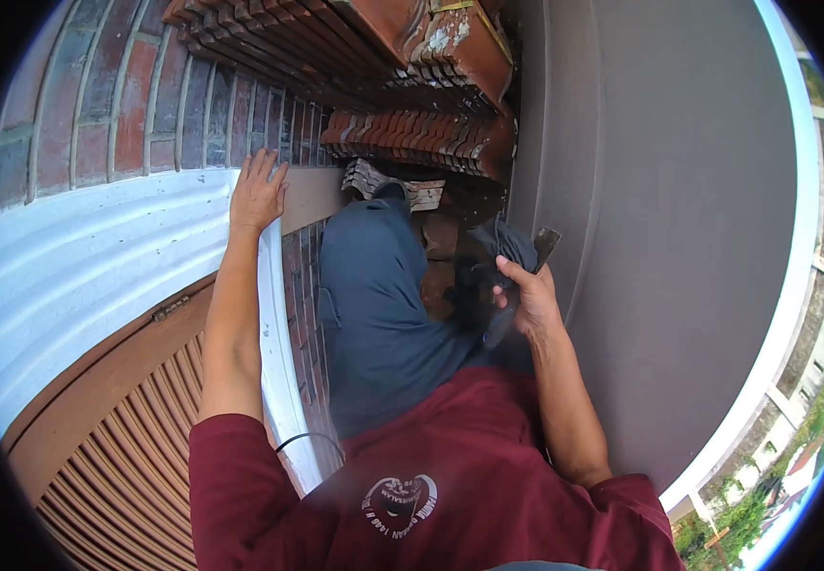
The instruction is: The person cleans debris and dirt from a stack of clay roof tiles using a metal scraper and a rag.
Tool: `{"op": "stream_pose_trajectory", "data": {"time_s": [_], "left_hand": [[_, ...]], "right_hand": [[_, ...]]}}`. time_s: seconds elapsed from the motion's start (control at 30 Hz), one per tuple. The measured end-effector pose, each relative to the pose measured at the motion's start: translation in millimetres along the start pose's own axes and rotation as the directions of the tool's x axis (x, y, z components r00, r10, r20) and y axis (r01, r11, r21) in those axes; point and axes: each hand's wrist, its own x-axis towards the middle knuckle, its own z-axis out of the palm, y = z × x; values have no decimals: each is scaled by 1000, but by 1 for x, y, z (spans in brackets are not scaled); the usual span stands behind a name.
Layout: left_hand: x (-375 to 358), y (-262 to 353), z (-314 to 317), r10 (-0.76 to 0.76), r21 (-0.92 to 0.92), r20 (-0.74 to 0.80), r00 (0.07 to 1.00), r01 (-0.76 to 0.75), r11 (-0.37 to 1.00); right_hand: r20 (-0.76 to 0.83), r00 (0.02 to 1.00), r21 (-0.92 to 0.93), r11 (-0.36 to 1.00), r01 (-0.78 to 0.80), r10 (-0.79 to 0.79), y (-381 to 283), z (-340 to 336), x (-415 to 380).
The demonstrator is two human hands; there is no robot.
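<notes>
My left hand (pixel 258 193) rests with fingers spread at the end of the white corrugated panel (pixel 117 233), beside the brick wall (pixel 136 105). In my right hand (pixel 529 297) is a dark flat tool (pixel 546 245), its squared end pointing up past my fingers. A bunched dark cloth (pixel 504 240) lies against that hand; whether my fingers hold it too is unclear. My bent knee in dark trousers (pixel 374 276) is between the hands.
Stacked clay roof tiles (pixel 421 138) stand ahead, with more tiles (pixel 336 48) above. A broken grey tile piece (pixel 426 195) lies by my foot. A tall grey panel (pixel 688 190) bounds the right; a brown louvred shutter (pixel 136 447) is at lower left.
</notes>
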Motion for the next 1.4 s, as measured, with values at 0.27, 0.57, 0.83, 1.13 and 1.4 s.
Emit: {"op": "stream_pose_trajectory", "data": {"time_s": [0.27, 0.57, 0.83, 1.13, 1.4], "left_hand": [[-1, 2, 1, 1, -54, -36, 999, -3, 999], [0, 13, -25, -229, -411, -261, 938, 107, 905], [-73, 167, -189, -130, -635, 289, 948, 292, 715], [-107, 194, -232, 317, -786, 255, 913, 5, 618], [-80, 165, -222, 490, -778, 514, 704, 143, 611]], "right_hand": [[-25, 1000, 59, 998, 18, -16, -3, 6, 15], [-30, 998, 106, 993, 54, -51, -25, 13, 19], [-1, 997, 106, 991, 78, -78, -29, -25, 19], [-51, 997, 60, 997, 56, -53, -13, -26, 15], [-71, 997, 1, 1000, 12, -12, 14, -39, 48]]}}
